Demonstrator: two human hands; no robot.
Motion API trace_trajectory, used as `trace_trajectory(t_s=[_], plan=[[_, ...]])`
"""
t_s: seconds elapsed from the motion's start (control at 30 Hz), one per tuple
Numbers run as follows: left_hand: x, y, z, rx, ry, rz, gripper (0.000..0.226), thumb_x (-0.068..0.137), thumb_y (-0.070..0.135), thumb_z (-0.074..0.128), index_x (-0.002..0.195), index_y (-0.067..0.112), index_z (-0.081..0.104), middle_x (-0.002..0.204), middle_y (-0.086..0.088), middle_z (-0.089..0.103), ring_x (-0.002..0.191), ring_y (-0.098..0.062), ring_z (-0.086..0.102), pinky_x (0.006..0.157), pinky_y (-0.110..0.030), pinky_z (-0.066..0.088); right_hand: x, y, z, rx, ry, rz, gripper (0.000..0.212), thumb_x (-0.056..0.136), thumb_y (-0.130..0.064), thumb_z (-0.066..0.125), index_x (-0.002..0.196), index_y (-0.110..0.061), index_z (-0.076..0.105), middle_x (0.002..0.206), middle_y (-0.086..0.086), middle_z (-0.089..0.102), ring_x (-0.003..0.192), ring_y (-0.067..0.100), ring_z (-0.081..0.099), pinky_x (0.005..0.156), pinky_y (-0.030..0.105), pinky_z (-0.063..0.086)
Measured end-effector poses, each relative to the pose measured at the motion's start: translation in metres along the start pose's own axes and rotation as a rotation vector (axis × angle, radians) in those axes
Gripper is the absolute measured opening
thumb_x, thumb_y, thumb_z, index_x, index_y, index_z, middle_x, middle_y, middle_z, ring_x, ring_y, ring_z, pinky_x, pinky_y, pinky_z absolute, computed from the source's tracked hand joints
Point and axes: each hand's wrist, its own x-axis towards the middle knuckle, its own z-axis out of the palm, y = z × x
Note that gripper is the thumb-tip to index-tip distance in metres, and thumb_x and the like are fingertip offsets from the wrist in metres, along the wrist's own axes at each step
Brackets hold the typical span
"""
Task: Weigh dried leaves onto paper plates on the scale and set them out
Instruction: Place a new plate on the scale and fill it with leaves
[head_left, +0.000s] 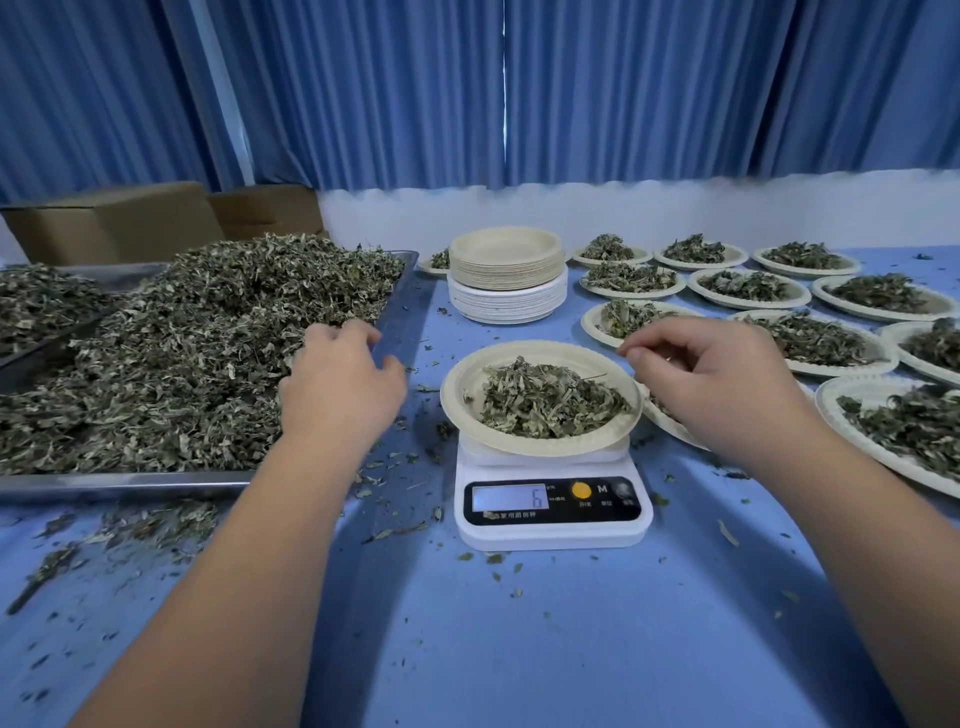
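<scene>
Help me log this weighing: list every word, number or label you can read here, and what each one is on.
"6": on the display of the scale.
"M": on the scale's black panel, right of the yellow button.
Small print beside the display, under it and under the buttons: too blurred to read.
Nothing else in view carries readable text.

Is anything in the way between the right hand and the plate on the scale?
No, nothing visible. The right hand hovers at the right rim of the paper plate, with no object between them.
</scene>
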Motion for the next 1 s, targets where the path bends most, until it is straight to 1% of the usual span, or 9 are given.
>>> trace_trajectory(t_s=[0.07, 0.13, 0.37, 0.47, 0.57, 0.67, 0.77, 0.9, 1.0], plan=[[0.002, -0.005, -0.002, 0.048, -0.078, -0.058, 0.042, 0.094, 0.038, 0.050, 0.131, 0.020, 0.048, 0.135, -0.012, 0.038, 0.107, -0.035, 0.054, 0.096, -0.051, 0.045, 0.000, 0.000, 0.000, 0.005, 0.003, 0.004, 0.019, 0.087, -0.011, 0.063, 0.080, -0.026, 0.071, 0.048, -0.027, 0.052, 0.047, 0.000, 0.047, 0.048, 0.007, 0.033], [0.003, -0.008, -0.004, 0.088, -0.125, -0.091, 0.045, 0.094, 0.040, 0.048, 0.133, 0.018, 0.045, 0.132, -0.014, 0.041, 0.105, -0.036, 0.054, 0.094, -0.051, 0.046, 0.000, 0.001, -0.001, 0.012, 0.002, 0.007, 0.019, 0.087, -0.011, 0.063, 0.080, -0.026, 0.071, 0.049, -0.026, 0.052, 0.046, 0.001, 0.046, 0.048, 0.007, 0.033], [0.005, -0.011, -0.007, 0.289, -0.200, -0.166, 0.051, 0.094, 0.047, 0.042, 0.134, 0.016, 0.042, 0.130, -0.014, 0.049, 0.115, -0.037, 0.049, 0.099, -0.052, 0.041, 0.001, 0.003, -0.001, 0.020, 0.011, 0.010, 0.019, 0.087, -0.012, 0.063, 0.079, -0.028, 0.070, 0.049, -0.027, 0.052, 0.045, 0.003, 0.044, 0.048, 0.008, 0.033], [0.006, -0.013, -0.010, 0.308, -0.200, -0.189, 0.054, 0.094, 0.055, 0.041, 0.132, 0.016, 0.044, 0.129, -0.014, 0.050, 0.115, -0.038, 0.050, 0.099, -0.053, 0.041, 0.002, 0.003, 0.000, 0.033, 0.016, 0.012, 0.021, 0.087, -0.013, 0.063, 0.077, -0.031, 0.069, 0.049, -0.026, 0.053, 0.044, 0.004, 0.044, 0.047, 0.008, 0.034], [0.006, -0.014, -0.012, 0.277, -0.213, -0.194, 0.060, 0.093, 0.063, 0.038, 0.127, 0.014, 0.047, 0.110, -0.012, 0.058, 0.101, -0.035, 0.057, 0.093, -0.052, 0.047, 0.002, 0.004, 0.000, 0.041, 0.016, 0.012, 0.023, 0.087, -0.013, 0.063, 0.076, -0.033, 0.068, 0.049, -0.025, 0.053, 0.044, 0.005, 0.043, 0.047, 0.009, 0.034], [0.004, -0.013, -0.011, 0.266, -0.225, -0.157, 0.053, 0.094, 0.059, 0.043, 0.114, 0.011, 0.053, 0.091, -0.009, 0.059, 0.085, -0.030, 0.059, 0.085, -0.046, 0.052, 0.002, 0.004, 0.000, 0.046, 0.016, 0.004, 0.025, 0.087, -0.012, 0.064, 0.075, -0.034, 0.066, 0.049, -0.026, 0.053, 0.044, 0.005, 0.043, 0.047, 0.008, 0.033], [0.004, -0.013, -0.011, 0.211, -0.186, -0.112, 0.037, 0.095, 0.046, 0.052, 0.101, 0.009, 0.057, 0.081, -0.008, 0.058, 0.072, -0.026, 0.057, 0.072, -0.038, 0.053, 0.002, 0.004, 0.000, 0.035, 0.020, -0.008, 0.025, 0.086, -0.012, 0.064, 0.075, -0.034, 0.067, 0.050, -0.027, 0.053, 0.045, 0.004, 0.044, 0.047, 0.007, 0.033], [0.007, -0.015, -0.011, 0.165, -0.149, -0.094, 0.031, 0.094, 0.040, 0.057, 0.095, 0.009, 0.056, 0.080, -0.008, 0.057, 0.073, -0.028, 0.057, 0.071, -0.038, 0.053, 0.002, 0.004, 0.000, 0.030, 0.017, -0.005, 0.024, 0.086, -0.012, 0.064, 0.076, -0.033, 0.067, 0.049, -0.025, 0.053, 0.044, 0.004, 0.043, 0.047, 0.007, 0.033], [0.007, -0.015, -0.013, 0.249, -0.121, -0.110, 0.032, 0.093, 0.046, 0.055, 0.091, 0.014, 0.053, 0.081, -0.006, 0.056, 0.081, -0.030, 0.057, 0.070, -0.036, 0.046, 0.002, 0.004, 0.000, 0.034, 0.019, 0.002, 0.026, 0.086, -0.010, 0.064, 0.075, -0.033, 0.067, 0.046, -0.022, 0.052, 0.045, 0.002, 0.045, 0.048, 0.007, 0.033]])
